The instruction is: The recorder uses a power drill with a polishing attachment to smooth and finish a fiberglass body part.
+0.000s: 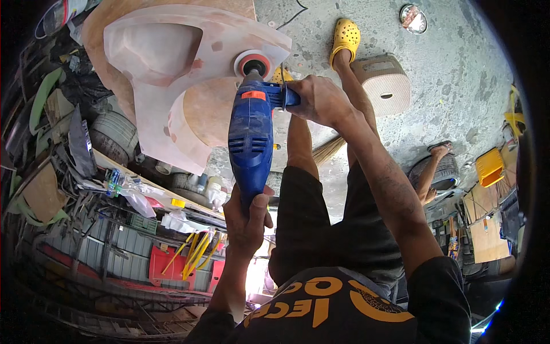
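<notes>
A blue power drill [250,137] with an orange-red switch stretches between my two hands. My left hand [246,221] is wrapped round its rear end, the fingers partly hidden behind the body. My right hand [322,100] grips the blue side handle [291,96] near the chuck. On the drill's front sits a round pad [254,61] with a red ring and a pale rim. That pad rests against, or very close to, the narrow end of a white and pinkish moulded panel [223,43], which has a deep hollow and a curved cut-out. The panel lies on a brown board [109,63].
A beige woven-pattern stool [389,94] and a round metal tin [413,19] stand on the grey concrete floor. Tyres [113,135], bottles and scrap crowd the left. Straw broom bristles [329,151] show by my legs. Another person's leg [427,172] appears at right, near a yellow bin [490,167].
</notes>
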A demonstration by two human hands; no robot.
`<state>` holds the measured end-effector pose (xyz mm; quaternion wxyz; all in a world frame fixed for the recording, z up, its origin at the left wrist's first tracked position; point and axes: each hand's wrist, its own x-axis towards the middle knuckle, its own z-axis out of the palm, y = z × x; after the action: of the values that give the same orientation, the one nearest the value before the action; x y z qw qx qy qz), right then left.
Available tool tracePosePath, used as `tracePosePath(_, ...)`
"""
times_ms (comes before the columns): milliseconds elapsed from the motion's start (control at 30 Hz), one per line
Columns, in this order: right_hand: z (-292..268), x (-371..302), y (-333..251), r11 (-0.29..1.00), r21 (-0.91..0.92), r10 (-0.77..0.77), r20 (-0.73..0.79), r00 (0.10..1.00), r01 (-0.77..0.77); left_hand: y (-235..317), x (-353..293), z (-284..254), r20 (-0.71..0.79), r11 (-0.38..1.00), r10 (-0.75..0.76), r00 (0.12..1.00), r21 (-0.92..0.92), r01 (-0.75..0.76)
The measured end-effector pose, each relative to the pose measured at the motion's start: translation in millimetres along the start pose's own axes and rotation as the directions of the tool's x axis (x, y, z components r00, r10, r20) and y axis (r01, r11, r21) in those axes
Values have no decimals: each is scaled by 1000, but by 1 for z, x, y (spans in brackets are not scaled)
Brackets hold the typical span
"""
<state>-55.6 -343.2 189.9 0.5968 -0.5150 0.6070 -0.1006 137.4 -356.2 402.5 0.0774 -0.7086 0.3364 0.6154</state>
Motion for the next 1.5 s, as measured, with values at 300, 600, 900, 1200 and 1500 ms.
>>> tracePosePath(300, -5, -9, 11, 1000, 15, -10, -84, 996, 11, 3, 3, 5, 58, 999, 42, 997, -5, -41)
tracePosePath(600, -6, -13, 11, 1000, 6, -3, -93, 996, 3, 6, 0, 10, 40, 1000, 29, 999, 11, -29)
tracePosePath(900, 16, -10, 9, 998, 12, -64, -135, 989, 66, -17, -2, 3, 13, 999, 31, 999, 17, -31)
tracePosePath(1200, 11, -10, 6, 999, 18, -27, -50, 998, 28, -15, -3, 9, -40, 995, 62, 997, 80, -59)
tracePosePath(1500, 2, -15, 6, 998, 16, 53, -11, 999, -53, -16, -1, 3, 52, 997, 37, 998, 66, -40)
